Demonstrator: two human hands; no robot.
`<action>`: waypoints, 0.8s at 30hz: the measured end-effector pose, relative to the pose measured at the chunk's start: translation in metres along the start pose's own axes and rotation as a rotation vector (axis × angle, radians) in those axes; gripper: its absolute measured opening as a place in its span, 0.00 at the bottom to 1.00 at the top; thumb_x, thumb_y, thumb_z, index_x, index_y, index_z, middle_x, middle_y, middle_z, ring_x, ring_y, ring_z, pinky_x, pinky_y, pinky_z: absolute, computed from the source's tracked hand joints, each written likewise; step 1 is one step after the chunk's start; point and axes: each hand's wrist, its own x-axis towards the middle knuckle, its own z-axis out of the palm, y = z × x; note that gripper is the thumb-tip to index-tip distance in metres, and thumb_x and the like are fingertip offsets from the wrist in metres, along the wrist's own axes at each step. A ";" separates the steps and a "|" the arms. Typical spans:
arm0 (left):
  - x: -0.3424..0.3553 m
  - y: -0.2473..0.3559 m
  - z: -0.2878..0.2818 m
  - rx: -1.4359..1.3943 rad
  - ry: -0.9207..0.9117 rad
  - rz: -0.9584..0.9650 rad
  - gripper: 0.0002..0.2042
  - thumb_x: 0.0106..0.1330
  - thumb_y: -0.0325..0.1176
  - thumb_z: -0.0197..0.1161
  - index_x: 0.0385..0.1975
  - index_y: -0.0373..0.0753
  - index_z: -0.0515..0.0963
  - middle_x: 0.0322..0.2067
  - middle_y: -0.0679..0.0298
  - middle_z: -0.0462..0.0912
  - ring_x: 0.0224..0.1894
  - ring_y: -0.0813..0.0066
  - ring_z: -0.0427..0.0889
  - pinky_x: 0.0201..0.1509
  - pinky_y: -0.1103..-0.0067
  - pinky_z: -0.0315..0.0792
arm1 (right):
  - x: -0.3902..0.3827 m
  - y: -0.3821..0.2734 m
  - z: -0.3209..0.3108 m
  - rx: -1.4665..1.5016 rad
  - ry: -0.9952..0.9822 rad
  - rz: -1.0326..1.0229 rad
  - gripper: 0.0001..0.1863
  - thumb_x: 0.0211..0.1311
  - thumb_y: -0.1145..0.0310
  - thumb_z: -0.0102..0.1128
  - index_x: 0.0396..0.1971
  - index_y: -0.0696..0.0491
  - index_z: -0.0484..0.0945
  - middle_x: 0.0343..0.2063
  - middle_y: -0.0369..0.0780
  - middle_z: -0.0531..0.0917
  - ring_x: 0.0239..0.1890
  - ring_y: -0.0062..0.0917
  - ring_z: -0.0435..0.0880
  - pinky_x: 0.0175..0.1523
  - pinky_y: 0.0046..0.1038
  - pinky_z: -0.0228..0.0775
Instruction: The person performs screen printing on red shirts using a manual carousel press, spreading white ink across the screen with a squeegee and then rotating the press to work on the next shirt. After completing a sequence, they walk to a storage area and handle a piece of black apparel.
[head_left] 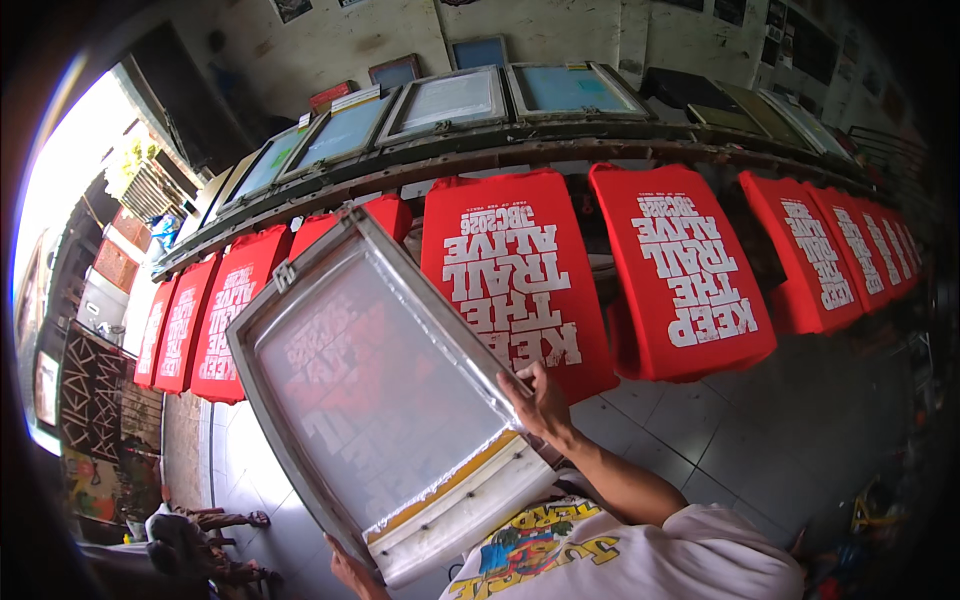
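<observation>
Screen frame (370, 370), metal sides w/ pale see-thru mesh, held up at a tilt in front of the row of red shirts (690, 275); can't tell if it touches any. R hand (543, 405) grips its R side, thumb & fingers closed round the edge. L hand (352, 572) holds the near-L corner, partly hidden by the frame. Yellow-brown strip (447, 487) runs along the mesh's near edge. Shirts lie on boards w/ white print, L & R of frame. Behind: rack (480, 152) w/ more frames (445, 103), then stained wall (350, 40). Tiled floor (680, 425) below.
</observation>
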 end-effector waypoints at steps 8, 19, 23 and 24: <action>-0.049 -0.112 -0.118 0.419 0.316 -0.148 0.40 0.73 0.66 0.53 0.23 0.24 0.78 0.15 0.64 0.68 0.22 0.74 0.60 0.30 0.67 0.65 | -0.044 -0.018 0.028 -0.038 -0.263 0.003 0.32 0.66 0.35 0.61 0.37 0.55 0.73 0.26 0.41 0.84 0.29 0.27 0.86 0.37 0.30 0.78; -0.044 -0.109 -0.150 0.226 0.380 -0.051 0.40 0.75 0.64 0.53 0.33 0.19 0.80 0.17 0.60 0.72 0.22 0.74 0.64 0.33 0.66 0.68 | -0.069 -0.045 0.086 -0.093 -0.358 -0.005 0.37 0.64 0.30 0.57 0.44 0.55 0.70 0.29 0.46 0.86 0.33 0.39 0.89 0.45 0.38 0.79; 0.037 -0.142 -0.196 0.395 0.267 -0.067 0.37 0.75 0.63 0.55 0.36 0.22 0.85 0.23 0.60 0.81 0.25 0.75 0.72 0.35 0.70 0.72 | -0.070 -0.056 0.138 -0.080 -0.289 -0.033 0.38 0.63 0.29 0.58 0.43 0.56 0.71 0.32 0.48 0.85 0.35 0.40 0.89 0.45 0.38 0.79; 0.055 -0.139 -0.193 0.377 0.249 -0.059 0.37 0.74 0.63 0.55 0.36 0.22 0.85 0.23 0.60 0.82 0.26 0.75 0.73 0.35 0.70 0.72 | -0.070 -0.060 0.150 -0.080 -0.259 -0.027 0.38 0.63 0.29 0.58 0.43 0.56 0.72 0.32 0.48 0.85 0.35 0.41 0.89 0.45 0.38 0.79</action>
